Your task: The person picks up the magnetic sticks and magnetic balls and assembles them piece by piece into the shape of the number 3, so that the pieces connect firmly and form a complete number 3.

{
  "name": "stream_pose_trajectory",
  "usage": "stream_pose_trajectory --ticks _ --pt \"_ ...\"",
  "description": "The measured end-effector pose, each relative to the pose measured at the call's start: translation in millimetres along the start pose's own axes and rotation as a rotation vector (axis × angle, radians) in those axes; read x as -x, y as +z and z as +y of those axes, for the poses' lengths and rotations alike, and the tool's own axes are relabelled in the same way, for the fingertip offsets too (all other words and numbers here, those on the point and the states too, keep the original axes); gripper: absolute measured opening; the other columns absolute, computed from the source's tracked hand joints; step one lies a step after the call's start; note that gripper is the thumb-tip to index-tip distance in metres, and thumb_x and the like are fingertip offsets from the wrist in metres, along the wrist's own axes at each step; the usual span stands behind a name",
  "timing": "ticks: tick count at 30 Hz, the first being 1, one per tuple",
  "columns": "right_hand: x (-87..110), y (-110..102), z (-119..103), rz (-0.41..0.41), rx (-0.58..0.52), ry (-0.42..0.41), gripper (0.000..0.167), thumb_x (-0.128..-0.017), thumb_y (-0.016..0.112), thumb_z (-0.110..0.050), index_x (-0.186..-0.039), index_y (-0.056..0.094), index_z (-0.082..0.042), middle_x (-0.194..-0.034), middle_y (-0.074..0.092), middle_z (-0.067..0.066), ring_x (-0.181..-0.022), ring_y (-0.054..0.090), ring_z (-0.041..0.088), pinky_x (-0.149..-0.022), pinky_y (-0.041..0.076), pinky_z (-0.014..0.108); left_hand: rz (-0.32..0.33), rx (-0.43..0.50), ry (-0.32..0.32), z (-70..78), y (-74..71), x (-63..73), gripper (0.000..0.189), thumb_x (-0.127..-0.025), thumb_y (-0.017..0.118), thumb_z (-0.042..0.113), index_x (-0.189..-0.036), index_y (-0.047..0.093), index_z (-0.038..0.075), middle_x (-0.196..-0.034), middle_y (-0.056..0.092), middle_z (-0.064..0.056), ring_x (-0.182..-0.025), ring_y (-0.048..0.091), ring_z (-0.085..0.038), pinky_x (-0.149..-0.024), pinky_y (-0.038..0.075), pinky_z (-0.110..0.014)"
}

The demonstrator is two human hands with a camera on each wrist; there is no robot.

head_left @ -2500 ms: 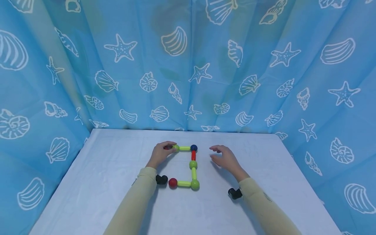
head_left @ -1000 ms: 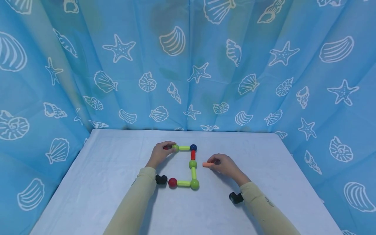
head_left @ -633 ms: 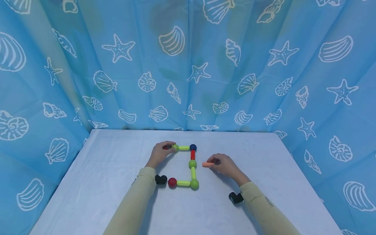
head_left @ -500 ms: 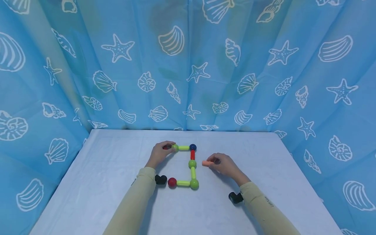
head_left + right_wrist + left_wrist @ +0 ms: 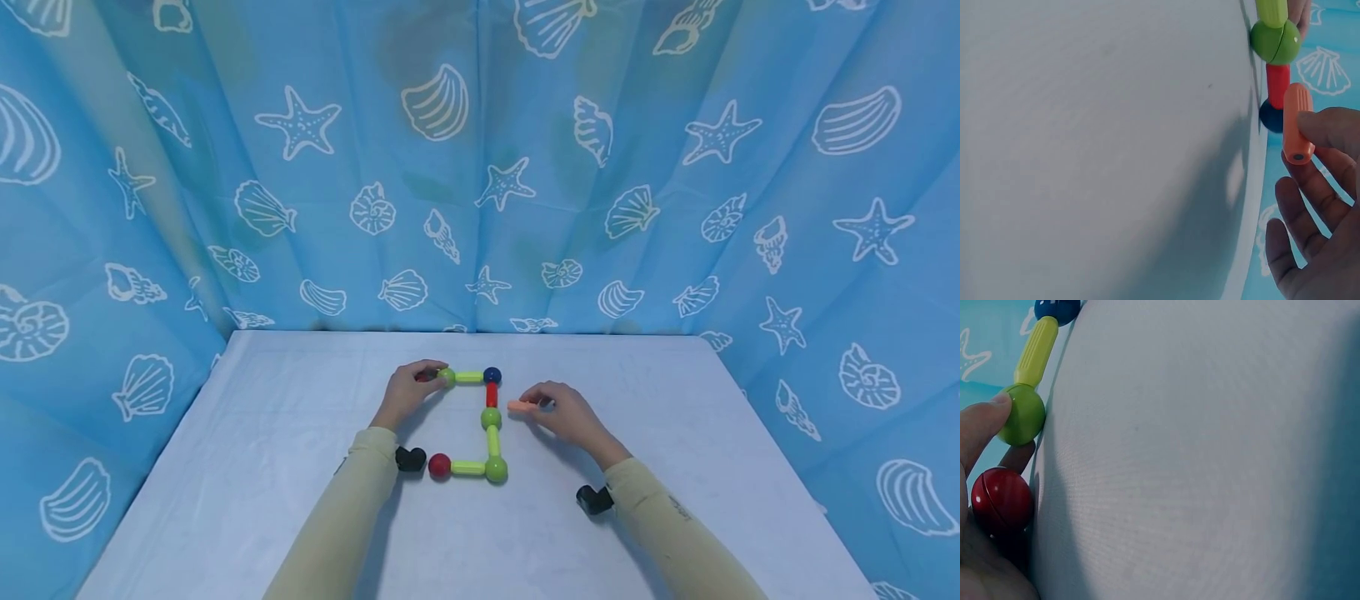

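Observation:
My left hand (image 5: 405,390) pinches a green ball (image 5: 1025,415) between thumb and finger. A glossy red ball (image 5: 1004,500) sits among the fingers, closer to the palm. From the green ball a yellow-green rod (image 5: 469,377) runs right to a dark blue ball (image 5: 492,376). Below it come a red rod (image 5: 491,396), a second green ball (image 5: 491,417), another rod and a corner green ball (image 5: 496,469). My right hand (image 5: 567,412) pinches an orange magnetic building rod (image 5: 1298,125), a grey disc in its end. The rod points at the chain's right side, a small gap away.
The chain's lower arm ends in a red ball (image 5: 440,466), close to the black wrist camera (image 5: 411,459) on the left. Another black camera (image 5: 595,500) hangs at the right wrist. A white-covered table (image 5: 300,367) meets a blue shell-print curtain (image 5: 480,167) behind.
Empty 2.5 s ago, my right hand has since taken the orange rod. Over the last half second it moved slightly left and away, bringing the rod closer to the chain. My left hand stayed put.

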State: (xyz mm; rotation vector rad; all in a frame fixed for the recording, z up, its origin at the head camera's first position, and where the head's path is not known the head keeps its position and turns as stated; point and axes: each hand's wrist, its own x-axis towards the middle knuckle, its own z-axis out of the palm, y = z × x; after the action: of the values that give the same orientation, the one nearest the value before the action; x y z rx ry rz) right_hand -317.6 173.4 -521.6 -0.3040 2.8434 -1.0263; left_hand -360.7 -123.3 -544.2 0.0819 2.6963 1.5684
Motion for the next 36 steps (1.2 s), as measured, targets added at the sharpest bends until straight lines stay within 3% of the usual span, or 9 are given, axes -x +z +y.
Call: stream_pose_trajectory --ticks 19,24,36 --pt "-12.6 15.1 -34.4 -0.02 -0.034 -0.128 0.018 -0.092 0.077 -0.029 -0.109 0.074 -0.024 -0.104 0.067 -0.01 -0.099 0.054 0.018 -0.08 0.05 0.035 -0.001 -0.01 -0.012 3.5 0.0 1.6 0.031 -0.094 0.075 0.021 -0.125 0.073 0.02 -0.128 0.068 -0.007 -0.122 0.058 -0.028 -0.106 0.044 -0.048" --pt "-14.1 25.8 -43.3 -0.047 -0.041 -0.178 0.016 -0.094 0.076 -0.027 -0.109 0.074 -0.023 -0.102 0.067 -0.01 -0.098 0.054 0.017 -0.083 0.048 0.036 -0.002 -0.008 -0.027 0.1 0.8 1.2 0.031 -0.093 0.075 0.021 -0.124 0.073 0.021 -0.128 0.067 -0.006 -0.124 0.057 -0.028 -0.107 0.044 -0.048" --pt "-20.2 43.4 -60.1 -0.098 -0.034 -0.21 0.016 -0.091 0.078 -0.02 -0.107 0.076 -0.024 -0.097 0.063 -0.009 -0.09 0.05 0.018 -0.078 0.045 0.034 0.003 -0.017 -0.005 3.7 -0.6 3.2 0.032 -0.094 0.075 0.022 -0.125 0.073 0.02 -0.126 0.069 -0.006 -0.121 0.059 -0.027 -0.106 0.044 -0.048"
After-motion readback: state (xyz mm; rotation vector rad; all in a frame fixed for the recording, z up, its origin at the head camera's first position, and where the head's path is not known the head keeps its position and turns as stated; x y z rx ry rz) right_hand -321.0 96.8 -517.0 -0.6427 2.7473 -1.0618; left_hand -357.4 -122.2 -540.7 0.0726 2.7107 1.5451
